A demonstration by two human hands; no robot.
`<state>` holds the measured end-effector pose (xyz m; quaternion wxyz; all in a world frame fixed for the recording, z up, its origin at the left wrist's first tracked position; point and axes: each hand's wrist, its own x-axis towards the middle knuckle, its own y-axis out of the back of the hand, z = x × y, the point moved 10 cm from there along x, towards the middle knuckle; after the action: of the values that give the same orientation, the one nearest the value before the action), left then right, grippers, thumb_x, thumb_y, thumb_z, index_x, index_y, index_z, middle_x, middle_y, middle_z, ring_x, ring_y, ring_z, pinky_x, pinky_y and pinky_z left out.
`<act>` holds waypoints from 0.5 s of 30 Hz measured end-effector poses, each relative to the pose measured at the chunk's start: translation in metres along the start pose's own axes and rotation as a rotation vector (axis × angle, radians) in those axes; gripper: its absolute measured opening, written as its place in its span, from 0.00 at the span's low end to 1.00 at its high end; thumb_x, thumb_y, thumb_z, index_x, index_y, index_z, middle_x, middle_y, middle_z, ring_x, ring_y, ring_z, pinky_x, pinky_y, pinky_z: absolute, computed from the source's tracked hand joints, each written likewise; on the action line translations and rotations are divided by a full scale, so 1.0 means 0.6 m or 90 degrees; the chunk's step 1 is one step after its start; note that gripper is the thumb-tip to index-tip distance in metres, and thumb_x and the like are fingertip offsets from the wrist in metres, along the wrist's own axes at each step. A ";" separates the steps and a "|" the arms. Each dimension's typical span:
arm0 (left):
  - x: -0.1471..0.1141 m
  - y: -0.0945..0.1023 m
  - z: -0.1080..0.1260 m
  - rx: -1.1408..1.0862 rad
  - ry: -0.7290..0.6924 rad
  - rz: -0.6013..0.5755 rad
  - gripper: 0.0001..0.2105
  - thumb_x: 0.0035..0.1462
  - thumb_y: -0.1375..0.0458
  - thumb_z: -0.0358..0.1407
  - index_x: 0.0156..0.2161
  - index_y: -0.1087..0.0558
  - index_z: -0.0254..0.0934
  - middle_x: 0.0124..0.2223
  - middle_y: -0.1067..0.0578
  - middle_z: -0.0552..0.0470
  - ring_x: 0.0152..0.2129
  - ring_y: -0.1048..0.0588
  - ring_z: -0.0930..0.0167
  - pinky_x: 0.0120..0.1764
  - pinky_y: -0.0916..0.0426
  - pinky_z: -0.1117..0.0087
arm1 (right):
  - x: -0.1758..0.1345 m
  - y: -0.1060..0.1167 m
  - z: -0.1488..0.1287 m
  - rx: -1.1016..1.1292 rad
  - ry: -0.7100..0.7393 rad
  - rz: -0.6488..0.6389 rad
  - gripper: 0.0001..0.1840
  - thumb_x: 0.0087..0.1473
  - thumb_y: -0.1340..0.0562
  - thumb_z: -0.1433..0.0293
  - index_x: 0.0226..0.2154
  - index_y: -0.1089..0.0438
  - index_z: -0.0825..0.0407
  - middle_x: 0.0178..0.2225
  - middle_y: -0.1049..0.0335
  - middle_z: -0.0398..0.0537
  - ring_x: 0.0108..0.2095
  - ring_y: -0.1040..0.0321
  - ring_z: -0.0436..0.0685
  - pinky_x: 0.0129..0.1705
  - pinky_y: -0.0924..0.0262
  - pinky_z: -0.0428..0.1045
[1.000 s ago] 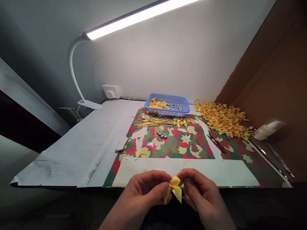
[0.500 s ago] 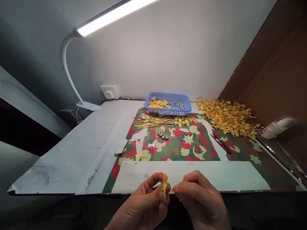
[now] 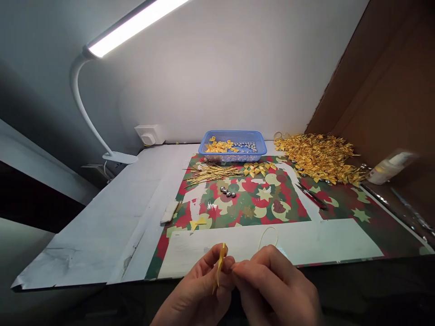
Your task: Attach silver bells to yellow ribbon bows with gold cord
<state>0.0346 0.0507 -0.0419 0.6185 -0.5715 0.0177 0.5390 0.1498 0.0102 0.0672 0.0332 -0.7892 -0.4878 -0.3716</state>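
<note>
Between the thumb and fingers of my left hand (image 3: pixel 199 287) is a yellow ribbon bow (image 3: pixel 221 262), seen nearly edge-on. My right hand (image 3: pixel 280 285) is pinched around a thin pale-yellow cord (image 3: pixel 277 233), whose loop rises above the knuckles. The right fingertips meet the left fingers just right of the bow; the exact contact point is hidden. Both hands are at the table's front edge, over a white strip (image 3: pixel 316 240). Beyond them lie several small silver bells (image 3: pixel 228 193) and a scrap of yellow ribbon (image 3: pixel 197 223).
A blue basket (image 3: pixel 232 158) holds yellow bows and silver bells. Gold twisted stems (image 3: pixel 212 173) and folded ribbon pieces (image 3: pixel 260 169) lie before it. Right are a heap of gold pieces (image 3: pixel 319 158), dark scissors (image 3: pixel 311 197) and a bottle (image 3: pixel 389 168). A lamp (image 3: pixel 79 97) stands left.
My right hand has come leftward, bringing its fingertips against the left fingers beside the bow. The bow has shifted slightly left and turned more edge-on. The camera view has tilted a little.
</note>
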 end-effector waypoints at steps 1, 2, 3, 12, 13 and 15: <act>-0.001 -0.005 0.002 0.007 0.000 -0.010 0.13 0.53 0.41 0.14 0.34 0.22 0.31 0.31 0.18 0.46 0.27 0.18 0.75 0.34 0.23 0.82 | 0.001 0.000 -0.002 -0.003 0.010 -0.003 0.05 0.60 0.39 0.75 0.34 0.28 0.51 0.23 0.44 0.41 0.20 0.44 0.46 0.21 0.46 0.42; -0.002 -0.010 0.004 0.016 0.001 -0.020 0.12 0.50 0.37 0.14 0.33 0.21 0.32 0.30 0.19 0.47 0.27 0.18 0.75 0.33 0.24 0.82 | 0.003 0.001 -0.005 -0.002 0.023 -0.006 0.05 0.60 0.39 0.75 0.35 0.28 0.51 0.24 0.44 0.41 0.20 0.44 0.46 0.21 0.46 0.42; -0.004 -0.015 0.006 0.031 0.002 -0.026 0.11 0.47 0.33 0.16 0.32 0.21 0.32 0.29 0.19 0.48 0.26 0.19 0.76 0.33 0.24 0.82 | 0.004 0.001 -0.008 -0.003 0.037 -0.009 0.06 0.60 0.40 0.76 0.35 0.27 0.52 0.24 0.44 0.41 0.20 0.44 0.46 0.21 0.46 0.42; -0.026 -0.039 0.031 0.240 -0.050 -0.042 0.11 0.39 0.23 0.31 0.27 0.21 0.34 0.24 0.23 0.56 0.19 0.29 0.81 0.25 0.31 0.83 | 0.003 0.004 -0.004 -0.096 0.035 -0.089 0.11 0.59 0.43 0.78 0.31 0.29 0.51 0.25 0.47 0.43 0.21 0.48 0.48 0.21 0.51 0.44; -0.028 -0.042 0.033 0.261 -0.062 -0.051 0.11 0.40 0.23 0.33 0.27 0.21 0.34 0.23 0.24 0.56 0.19 0.30 0.81 0.25 0.32 0.82 | 0.001 0.003 0.001 -0.087 0.022 -0.102 0.11 0.60 0.44 0.78 0.32 0.29 0.50 0.26 0.46 0.43 0.21 0.48 0.47 0.20 0.52 0.44; -0.032 -0.045 0.037 0.298 -0.082 -0.060 0.11 0.41 0.24 0.35 0.27 0.22 0.34 0.22 0.24 0.56 0.18 0.31 0.80 0.24 0.33 0.81 | -0.004 0.001 0.009 -0.057 0.003 -0.124 0.11 0.62 0.44 0.76 0.33 0.28 0.50 0.27 0.45 0.43 0.21 0.48 0.47 0.19 0.54 0.43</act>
<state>0.0318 0.0609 -0.0035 0.7582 -0.3776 0.0762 0.5261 0.1528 0.0100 0.0620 -0.0367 -0.7379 -0.5449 -0.3964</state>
